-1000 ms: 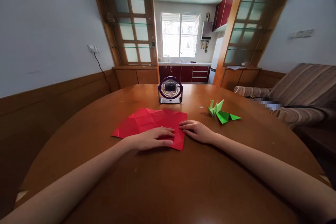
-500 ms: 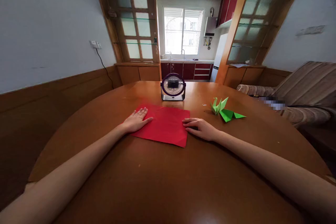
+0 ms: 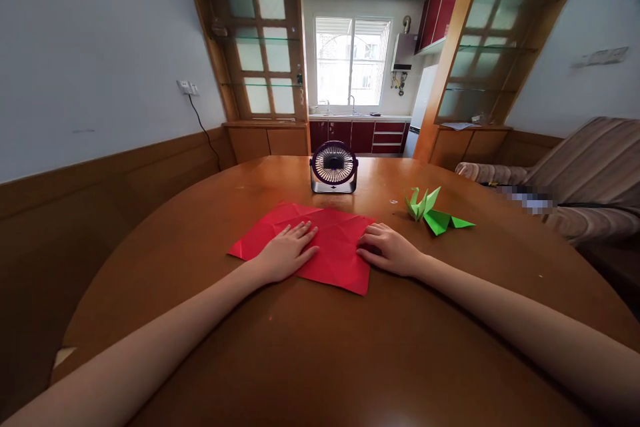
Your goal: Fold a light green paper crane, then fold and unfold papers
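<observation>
**Desk:** What is shown at the centre of the table?

**Caption writer:** A creased sheet of red paper (image 3: 320, 243) is seen lying flat on a round wooden table (image 3: 320, 347), just in front of a small purple desk fan (image 3: 333, 167). The sheet is turned so that one corner points toward the camera.

**Desk:** And the hands?

**Caption writer:** The left hand (image 3: 287, 255) is laid palm down on the near middle of the paper, fingers spread and extended; nothing is gripped. The right hand (image 3: 391, 248) is rested at the sheet's right corner, fingers loosely curled, with the fingertips (image 3: 367, 240) pressed on the paper's edge. Whether that edge is pinched cannot be told from this view. Both bare forearms are stretched across the tabletop.

**Desk:** Anything else on the table?

**Caption writer:** A folded green paper crane (image 3: 434, 213) is set to the right of the fan, apart from the red sheet and near the right hand. Nothing is touching it.

**Desk:** Background?

**Caption writer:** A kitchen with a window (image 3: 353, 65) and red cabinets (image 3: 373, 135) is framed by wooden glazed partitions behind the table. A striped sofa (image 3: 575, 173) is seen at the right, and a wall socket with a black cable (image 3: 187, 88) at the left.
</observation>
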Demonstrator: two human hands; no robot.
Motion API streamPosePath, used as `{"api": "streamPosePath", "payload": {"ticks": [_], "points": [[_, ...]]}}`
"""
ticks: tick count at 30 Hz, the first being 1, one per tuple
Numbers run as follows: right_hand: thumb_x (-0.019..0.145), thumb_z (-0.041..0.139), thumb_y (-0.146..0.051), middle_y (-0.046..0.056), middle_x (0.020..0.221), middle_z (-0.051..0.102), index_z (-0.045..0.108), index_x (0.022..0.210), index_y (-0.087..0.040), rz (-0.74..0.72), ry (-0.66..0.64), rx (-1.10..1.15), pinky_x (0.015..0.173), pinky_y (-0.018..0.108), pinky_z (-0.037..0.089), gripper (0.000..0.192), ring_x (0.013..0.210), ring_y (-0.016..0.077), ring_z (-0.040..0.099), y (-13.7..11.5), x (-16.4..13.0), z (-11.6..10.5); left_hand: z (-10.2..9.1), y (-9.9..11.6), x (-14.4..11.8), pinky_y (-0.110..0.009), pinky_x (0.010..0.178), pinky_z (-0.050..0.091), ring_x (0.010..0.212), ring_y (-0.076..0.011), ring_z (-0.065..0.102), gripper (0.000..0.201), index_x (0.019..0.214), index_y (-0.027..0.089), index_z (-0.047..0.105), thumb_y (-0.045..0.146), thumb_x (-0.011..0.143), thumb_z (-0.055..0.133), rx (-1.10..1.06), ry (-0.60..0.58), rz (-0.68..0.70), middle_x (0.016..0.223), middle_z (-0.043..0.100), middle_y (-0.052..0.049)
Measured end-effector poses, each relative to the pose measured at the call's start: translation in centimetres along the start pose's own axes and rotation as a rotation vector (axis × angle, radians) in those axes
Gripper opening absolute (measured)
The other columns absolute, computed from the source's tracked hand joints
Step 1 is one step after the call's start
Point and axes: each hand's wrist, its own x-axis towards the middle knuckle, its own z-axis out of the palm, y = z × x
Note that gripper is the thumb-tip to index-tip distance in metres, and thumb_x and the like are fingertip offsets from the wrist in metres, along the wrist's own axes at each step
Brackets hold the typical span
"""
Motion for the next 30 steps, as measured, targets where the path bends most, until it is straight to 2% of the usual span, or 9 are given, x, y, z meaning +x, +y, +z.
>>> {"api": "streamPosePath", "payload": {"ticks": [2,4,6,8,12,16,23,26,30], "points": [[0.092,0.052,-0.03,0.009,0.093,0.065,0.067,0.095,-0.018,0.0,0.006,-0.014,0.086,0.039,0.047,0.02,0.087,0.0203,0.061,0.0,0.0,0.0,0.1,0.7,0.0,-0.046,0.116,0.015,0.144,-0.0243,0.021,0.063,0.148,0.021,0.03,0.056,0.097,0.024,-0.044,-0.023,0.067,0.154,0.025,-0.01],[0.093,0.052,-0.033,0.012,0.115,0.062,0.067,0.106,-0.019,0.0,-0.003,-0.021,0.096,0.044,0.043,0.024,0.107,0.0243,0.059,0.1,-0.1,0.1,0.1,0.7,-0.1,-0.048,0.116,0.012,0.145,-0.0253,0.017,0.064,0.15,0.024,0.025,0.059,0.096,0.026,-0.075,-0.049,0.12,0.156,0.021,-0.009],[0.093,0.051,-0.039,0.014,0.138,0.049,0.06,0.123,-0.02,0.028,-0.055,-0.019,0.105,0.047,0.037,0.037,0.127,0.0283,0.047,0.2,-0.1,0.2,-0.2,0.4,-0.2,-0.049,0.116,0.01,0.146,-0.0268,0.012,0.066,0.15,0.027,0.021,0.061,0.094,0.028,-0.093,-0.078,0.158,0.157,0.017,-0.008],[0.094,0.048,-0.044,0.014,0.146,0.042,0.05,0.136,-0.02,0.083,-0.131,-0.009,0.109,0.048,0.034,0.048,0.134,0.0293,0.04,0.4,-0.1,0.4,-0.7,0.0,-0.5,-0.051,0.116,0.008,0.146,-0.0282,0.009,0.068,0.151,0.029,0.019,0.062,0.093,0.032,-0.114,-0.121,0.2,0.157,0.013,-0.007],[0.094,0.046,-0.046,0.014,0.14,0.051,0.05,0.136,-0.018,0.141,-0.141,-0.023,0.108,0.047,0.037,0.051,0.129,0.0282,0.047,0.6,-0.1,0.5,-1.9,-0.2,-1.1,-0.052,0.116,0.008,0.146,-0.03,0.007,0.083,0.151,0.031,0.013,0.066,0.085,0.047,-0.189,-0.191,0.272,0.158,0.008,-0.007],[0.094,0.047,-0.04,0.015,0.12,0.063,0.061,0.123,-0.017,0.151,-0.066,-0.097,0.097,0.048,0.044,0.039,0.112,0.0281,0.058,0.7,-0.1,0.3,-2.2,0.7,-1.4,-0.05,0.117,0.013,0.145,-0.0297,0.015,0.091,0.151,0.03,0.013,0.065,0.08,0.056,-0.237,-0.15,0.332,0.158,0.013,-0.008],[0.093,0.047,-0.028,0.01,0.109,0.068,0.068,0.109,-0.017,0.149,-0.001,-0.025,0.092,0.041,0.047,0.029,0.102,0.0239,0.06,1.1,-0.5,0.1,-1.6,0.9,-1.1,-0.041,0.108,0.038,0.13,-0.0275,0.047,0.06,0.138,0.022,0.048,0.056,0.089,0.051,-0.106,0.064,0.454,0.142,0.048,-0.011],[0.092,0.045,-0.023,0.011,0.105,0.07,0.07,0.103,-0.015,0.246,0.056,-0.005,0.09,0.038,0.048,0.028,0.099,0.0233,0.062,2.3,-0.9,0.1,-1.3,0.8,-0.9,-0.037,0.1,0.046,0.121,-0.0253,0.056,0.044,0.127,0.019,0.059,0.046,0.094,0.047,-0.031,0.149,0.582,0.126,0.063,-0.009],[0.086,0.045,-0.014,0.012,0.103,0.07,0.069,0.099,-0.013,0.427,0.129,-0.019,0.092,0.039,0.047,0.027,0.099,0.0242,0.062,4.3,-1.2,0.2,-1.2,0.8,-0.9,-0.034,0.095,0.05,0.116,-0.0227,0.06,0.035,0.12,0.019,0.063,0.033,0.098,0.04,0.026,0.208,0.623,0.12,0.067,-0.006]]}}
